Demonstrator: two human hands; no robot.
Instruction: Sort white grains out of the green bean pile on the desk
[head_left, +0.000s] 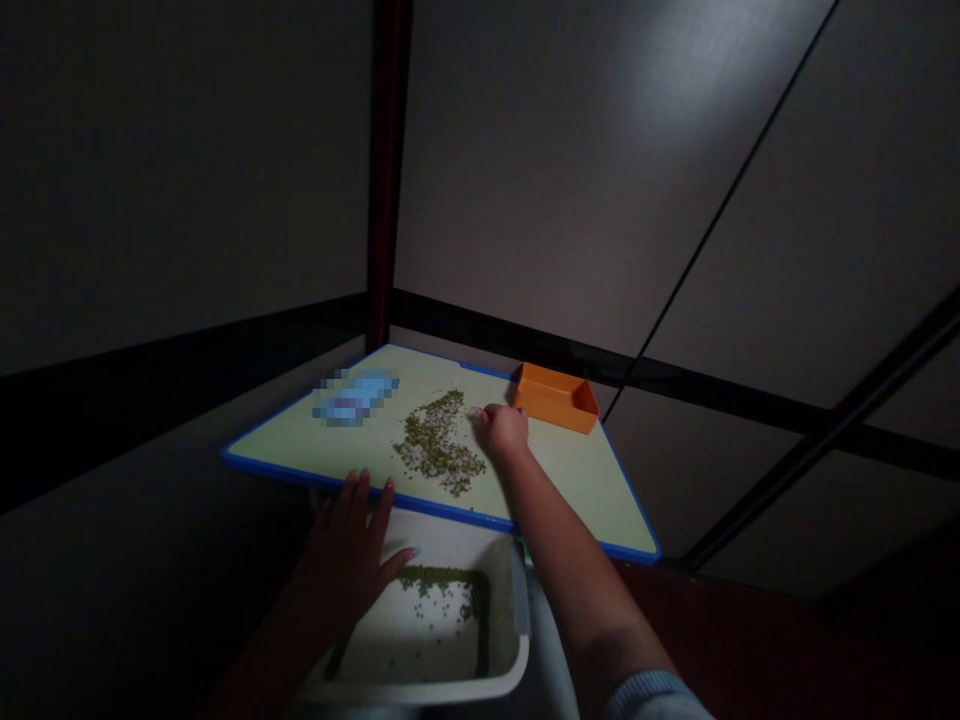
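Note:
Small green-brown grains, perhaps mung beans (439,445), lie in a loose, scattered patch on a pale folding-style tabletop with a blue edge (570,490). My right hand (506,430) rests at the right side of the patch with its fingers curled closed. What it holds, if anything, is hidden. My left hand (360,530) has its fingers spread, fingertips near the table's front edge. Its thumb reaches over a white plastic bin (514,645) below the edge. More of the green grains (442,578) lie inside that bin, mostly along its far side.
An orange open box (551,405) stands at the table's back right. A blurred-out light-blue item (356,397) lies at the left of the tabletop. Grey panelled walls (525,180) meet in a corner behind the table. Reddish flooring (720,630) shows at the lower right.

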